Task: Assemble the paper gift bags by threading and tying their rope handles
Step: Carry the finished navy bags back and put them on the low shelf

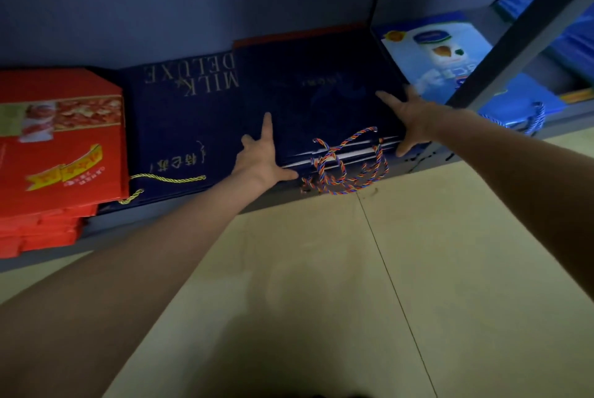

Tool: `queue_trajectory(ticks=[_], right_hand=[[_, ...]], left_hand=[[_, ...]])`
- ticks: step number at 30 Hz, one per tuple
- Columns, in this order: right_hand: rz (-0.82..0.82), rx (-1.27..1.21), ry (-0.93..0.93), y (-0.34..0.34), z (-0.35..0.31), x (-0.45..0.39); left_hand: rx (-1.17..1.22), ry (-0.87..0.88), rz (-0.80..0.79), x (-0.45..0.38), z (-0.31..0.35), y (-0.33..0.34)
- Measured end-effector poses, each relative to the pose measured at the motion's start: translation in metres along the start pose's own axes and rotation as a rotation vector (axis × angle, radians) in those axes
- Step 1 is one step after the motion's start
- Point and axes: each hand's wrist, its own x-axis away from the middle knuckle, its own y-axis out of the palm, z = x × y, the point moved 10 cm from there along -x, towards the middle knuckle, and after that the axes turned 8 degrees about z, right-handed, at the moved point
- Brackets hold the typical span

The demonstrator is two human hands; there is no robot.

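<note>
Stack of flat dark navy paper bags [324, 92] on a low grey shelf [427, 159], mouths toward the camera, white inner edges showing in thin layers at the near end. Faint print on the top face, too dim to read. Twisted rope handles [347, 166] in red, blue and yellow, looped through eyelets and spilling in a tangle over the shelf lip.

Left hand [260, 158] spread flat against the stack's left edge, forefinger straight out along the top bag, thumb pointing right beneath the near edges; nothing gripped. Right hand [414, 121] likewise splayed on the stack's right edge, fingers straight, thumb down at the near corner; pressing, not clasping.

Just left, touching the stack: another navy bag [180, 127] lettered "MILK DELUXE" upside down, with a gold cord handle [167, 179] curling at its near end. Further left, a pile of red printed cartons or bags [61, 172]. An orange edge [299, 35] peeking out behind the navy stack. To the right, light blue bags [440, 56] with a product picture, a blue-and-white rope handle [536, 121] hanging off the front. Dark slanted shelf upright [520, 31] crossing in front of those blue bags, close beside the right wrist. Pale tiled floor [353, 285] below.
</note>
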Motion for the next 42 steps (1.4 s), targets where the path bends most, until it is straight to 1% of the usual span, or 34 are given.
queue_trajectory(ticks=[2,6,9,11,12,14,15,16,19,21,23,24,27,28,30,33,37,40,42], right_hand=[[0.009,-0.012,0.0,-0.003,0.002,0.001],[0.072,0.009,0.055,0.0,0.004,0.007],[0.105,0.101,0.1,0.005,0.003,0.013],[0.207,0.128,0.08,0.0,-0.005,0.019],[0.274,0.104,0.07,-0.003,-0.008,0.026],[0.354,-0.013,0.085,-0.007,-0.014,0.054],[0.359,-0.076,0.104,-0.008,-0.013,0.072],[0.328,-0.134,0.138,-0.006,-0.006,0.093],[0.152,-0.316,0.256,-0.012,0.033,0.164],[0.076,-0.419,0.322,-0.036,0.067,0.213],[0.065,-0.496,0.392,-0.077,0.103,0.263],[0.078,-0.538,0.439,-0.103,0.123,0.291],[0.122,-0.627,0.618,-0.186,0.196,0.389],[0.137,-0.653,0.691,-0.213,0.223,0.423],[0.174,-0.705,0.856,-0.267,0.276,0.493],[0.193,-0.738,1.026,-0.333,0.344,0.58],[0.282,-0.801,1.236,-0.392,0.427,0.669],[0.295,-0.772,1.259,-0.423,0.475,0.694],[0.296,-0.732,1.284,-0.429,0.505,0.711]], left_hand=[[-0.063,-0.027,-0.045,0.001,0.0,0.007],[-0.154,-0.016,0.035,-0.004,0.001,0.003],[-0.209,-0.028,0.029,-0.005,0.004,0.012],[-0.258,-0.055,0.026,-0.005,0.008,0.009],[-0.287,-0.042,0.018,-0.002,0.015,0.006],[-0.383,0.028,0.0,0.015,0.027,-0.005],[-0.44,0.081,-0.003,0.027,0.034,-0.015],[-0.48,0.138,-0.019,0.042,0.043,-0.025],[-0.489,0.289,-0.098,0.086,0.087,-0.061],[-0.503,0.389,-0.148,0.121,0.133,-0.084],[-0.524,0.492,-0.207,0.164,0.192,-0.103],[-0.554,0.57,-0.252,0.19,0.225,-0.109],[-0.668,0.876,-0.353,0.272,0.341,-0.129],[-0.672,0.933,-0.387,0.297,0.38,-0.142],[-0.652,0.99,-0.442,0.342,0.455,-0.167],[-0.66,1.054,-0.45,0.393,0.559,-0.197],[-0.671,1.217,-0.455,0.449,0.691,-0.211],[-0.665,1.358,-0.446,0.479,0.789,-0.205],[-0.649,1.445,-0.431,0.492,0.851,-0.188]])
